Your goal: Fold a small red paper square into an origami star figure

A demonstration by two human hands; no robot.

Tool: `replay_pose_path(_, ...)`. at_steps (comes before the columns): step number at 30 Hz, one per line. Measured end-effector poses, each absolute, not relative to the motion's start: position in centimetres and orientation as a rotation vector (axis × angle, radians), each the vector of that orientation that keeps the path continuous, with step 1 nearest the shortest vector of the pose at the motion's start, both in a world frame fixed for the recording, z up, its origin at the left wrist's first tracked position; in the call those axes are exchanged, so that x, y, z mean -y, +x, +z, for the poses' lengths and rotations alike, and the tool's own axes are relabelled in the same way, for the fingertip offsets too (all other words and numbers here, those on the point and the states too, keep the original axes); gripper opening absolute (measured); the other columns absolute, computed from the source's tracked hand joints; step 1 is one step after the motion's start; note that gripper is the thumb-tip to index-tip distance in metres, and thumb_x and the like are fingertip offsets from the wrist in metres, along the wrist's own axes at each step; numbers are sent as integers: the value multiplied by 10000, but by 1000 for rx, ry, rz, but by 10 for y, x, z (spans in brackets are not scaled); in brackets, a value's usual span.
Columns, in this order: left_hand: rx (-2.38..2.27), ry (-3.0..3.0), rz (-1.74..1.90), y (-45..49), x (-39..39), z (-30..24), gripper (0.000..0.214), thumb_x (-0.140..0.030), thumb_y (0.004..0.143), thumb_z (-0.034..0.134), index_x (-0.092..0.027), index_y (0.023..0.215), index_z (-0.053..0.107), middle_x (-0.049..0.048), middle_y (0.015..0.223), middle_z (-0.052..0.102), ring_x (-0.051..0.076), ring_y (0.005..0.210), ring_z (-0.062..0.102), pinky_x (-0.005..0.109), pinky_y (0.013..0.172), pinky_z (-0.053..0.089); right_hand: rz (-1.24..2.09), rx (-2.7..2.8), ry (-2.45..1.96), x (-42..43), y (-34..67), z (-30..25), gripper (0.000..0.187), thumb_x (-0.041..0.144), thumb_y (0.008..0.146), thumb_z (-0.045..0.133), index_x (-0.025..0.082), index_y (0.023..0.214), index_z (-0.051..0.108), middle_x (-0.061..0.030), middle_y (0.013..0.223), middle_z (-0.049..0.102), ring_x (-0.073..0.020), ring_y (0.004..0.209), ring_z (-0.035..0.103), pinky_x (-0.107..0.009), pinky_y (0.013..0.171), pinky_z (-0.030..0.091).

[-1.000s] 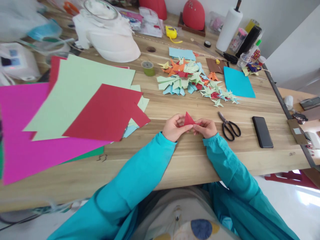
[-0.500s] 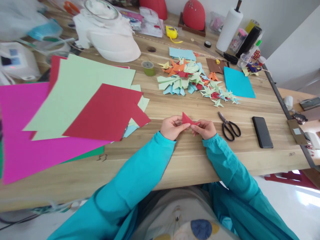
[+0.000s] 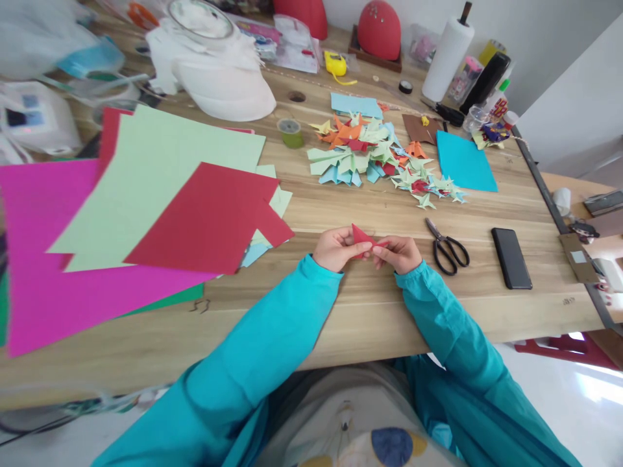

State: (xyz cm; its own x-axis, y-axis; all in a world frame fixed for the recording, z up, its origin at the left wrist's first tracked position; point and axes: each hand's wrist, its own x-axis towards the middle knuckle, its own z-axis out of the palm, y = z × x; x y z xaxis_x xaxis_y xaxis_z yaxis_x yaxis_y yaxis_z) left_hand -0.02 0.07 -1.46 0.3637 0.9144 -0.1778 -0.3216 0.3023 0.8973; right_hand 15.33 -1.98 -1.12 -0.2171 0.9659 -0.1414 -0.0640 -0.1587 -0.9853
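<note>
A small piece of folded red paper (image 3: 360, 235) is held between my two hands above the wooden table. My left hand (image 3: 337, 248) pinches it from the left, thumb on top. My right hand (image 3: 400, 253) grips its right end between thumb and fingers. The paper's pointed corner sticks up beside the left fingers; its lower part is mostly hidden by them. Black-handled scissors (image 3: 446, 248) lie just right of my right hand. Beyond both hands sits a pile of folded paper shapes (image 3: 363, 146) in green, orange, red and blue.
To the left lie large sheets: red paper (image 3: 209, 217), pale green paper (image 3: 126, 194) and magenta paper (image 3: 53, 279). A phone (image 3: 511, 257) rests at the right. Blue paper (image 3: 466, 161), a green thread spool (image 3: 291, 133), a white cap (image 3: 224, 81) and a yellow tape measure (image 3: 335, 63) are farther back.
The red paper has tilted slightly in my fingers, its upper point shifting a little left and down. Both hands keep their pinch and almost the same place.
</note>
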Motion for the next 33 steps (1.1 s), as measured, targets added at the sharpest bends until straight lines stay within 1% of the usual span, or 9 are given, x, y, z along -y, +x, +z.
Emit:
replay_pose_path(4, -795, 839, 953, 2, 0, -14, 308, -275, 486, 799, -106, 682, 632, 36, 574, 649, 132, 511, 582, 270, 511, 476, 1564, 1172, -1174, 20, 154, -13, 427, 564, 604, 661, 139, 594, 620, -8, 460, 611, -104, 361, 543, -214, 370, 440)
replay_pose_path(7, -809, 882, 985, 2, 1, -13, 298, -280, 496, 797, -105, 669, 629, 36, 579, 652, 124, 496, 573, 272, 511, 478, 1516, 1158, -1206, 20, 154, -13, 475, 604, 649, 599, 139, 555, 600, -17, 444, 596, -102, 359, 539, -210, 370, 426)
replay_pose_path(13, -864, 1039, 952, -1, 1, -10, 268, -293, 517, 788, -116, 624, 617, 29, 552, 643, 122, 491, 573, 278, 546, 488, 1426, 1178, -1278, 19, 151, -13, 530, 675, 590, 588, 154, 498, 549, -6, 399, 547, -96, 326, 493, -215, 339, 395)
replay_pose_path(20, -894, 1062, 949, -1, 2, -8, 272, -305, 513, 787, -118, 608, 613, 23, 524, 630, 115, 473, 558, 260, 511, 479, 1361, 1256, -1298, 19, 151, -15, 536, 679, 629, 548, 159, 504, 520, 8, 396, 523, -86, 324, 474, -211, 338, 389)
replay_pose_path(24, -886, 1048, 955, -1, 2, -9, 299, -322, 507, 786, -114, 636, 615, 21, 547, 639, 118, 488, 570, 270, 536, 500, 1301, 1297, -1287, 19, 151, -17, 524, 645, 688, 521, 151, 515, 533, -4, 435, 557, -82, 354, 503, -200, 366, 408)
replay_pose_path(29, -976, 1062, 950, 0, 2, -12, 323, -331, 477, 795, -117, 646, 621, 39, 594, 663, 147, 543, 607, 293, 576, 517, 1284, 1316, -1300, 18, 150, -18, 531, 653, 678, 520, 153, 500, 517, -2, 431, 554, -81, 348, 504, -197, 361, 406)
replay_pose_path(33, -1005, 1130, 974, 2, 3, -15, 338, -313, 455, 797, -123, 684, 636, 29, 621, 669, 148, 555, 608, 291, 579, 518, 1297, 1356, -1298, 19, 151, -15, 513, 628, 708, 509, 153, 515, 521, 8, 429, 539, -78, 362, 504, -196, 377, 415)
